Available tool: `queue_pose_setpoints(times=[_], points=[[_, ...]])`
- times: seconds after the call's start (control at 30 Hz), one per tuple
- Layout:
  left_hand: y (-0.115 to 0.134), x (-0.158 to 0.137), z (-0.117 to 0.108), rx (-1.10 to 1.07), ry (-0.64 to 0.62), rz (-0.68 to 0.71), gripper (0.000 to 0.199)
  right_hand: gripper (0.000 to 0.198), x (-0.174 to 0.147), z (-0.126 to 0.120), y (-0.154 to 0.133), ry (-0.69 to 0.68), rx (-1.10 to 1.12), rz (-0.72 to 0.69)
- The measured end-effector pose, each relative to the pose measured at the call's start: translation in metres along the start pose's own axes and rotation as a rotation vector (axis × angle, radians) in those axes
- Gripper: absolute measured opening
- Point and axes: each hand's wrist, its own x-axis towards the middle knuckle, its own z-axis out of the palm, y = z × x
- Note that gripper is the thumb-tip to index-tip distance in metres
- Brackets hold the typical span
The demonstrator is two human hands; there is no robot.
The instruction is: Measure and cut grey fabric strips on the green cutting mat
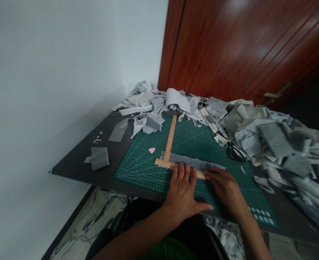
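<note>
Grip: T-square (170, 139) pressed by spread left hand (182, 193), closure of right hand (227, 189) unclear | grey strip (190, 161) already overlaid | scissors (230, 151) left untouched

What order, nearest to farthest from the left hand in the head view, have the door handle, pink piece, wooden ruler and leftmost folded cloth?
1. Wooden ruler, under the left hand.
2. Pink piece, left, on the mat.
3. Leftmost folded cloth, left of the mat.
4. Door handle, far back right.

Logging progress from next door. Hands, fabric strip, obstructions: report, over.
Left hand on wooden ruler; right hand at its end. Gray fabric strip partly under ruler. Pink piece on green mat, apart from strip.
</note>
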Motion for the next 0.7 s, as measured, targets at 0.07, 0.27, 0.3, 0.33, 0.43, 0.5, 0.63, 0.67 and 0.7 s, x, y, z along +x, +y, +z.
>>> queue_pose_setpoints(times=[0.07,0.27,0.3,0.33,0.43,0.5,0.63,0.67,0.7], points=[[-0.0001,-0.0003,0.0006,0.003,0.0,-0.001,0.119,0.03,-0.0002,0.0004,0.0007,0.003,-0.003,-0.001],[-0.0003,0.0003,0.0008,0.007,0.001,0.002,0.117,0.03,-0.0003,0.0011,0.0019,-0.002,-0.025,-0.006],[-0.0001,0.0006,0.0005,0.007,0.002,0.001,0.117,0.03,-0.0002,0.0009,0.0013,-0.001,-0.027,-0.008],[0.0001,0.0007,0.0001,0.007,0.004,-0.001,0.116,0.03,-0.0002,0.0005,0.0004,0.0,-0.029,-0.01],[0.0008,0.0005,-0.0003,0.009,0.008,-0.007,0.116,0.032,-0.0003,-0.0006,-0.0029,-0.002,-0.041,-0.005],[0.0012,0.0001,0.0003,0.012,0.016,-0.008,0.115,0.033,-0.0006,-0.001,-0.0046,-0.005,-0.049,0.003],[0.0017,-0.0001,0.0022,0.02,0.029,-0.012,0.115,0.032,-0.0011,-0.0005,-0.0053,-0.002,-0.058,0.003],[0.0018,0.0,0.0023,0.022,0.029,-0.013,0.115,0.033,-0.0012,-0.0002,-0.0052,-0.001,-0.061,0.001],[0.0018,0.0001,0.0023,0.023,0.029,-0.012,0.115,0.033,-0.0012,0.0001,-0.0051,0.0,-0.062,-0.001]])
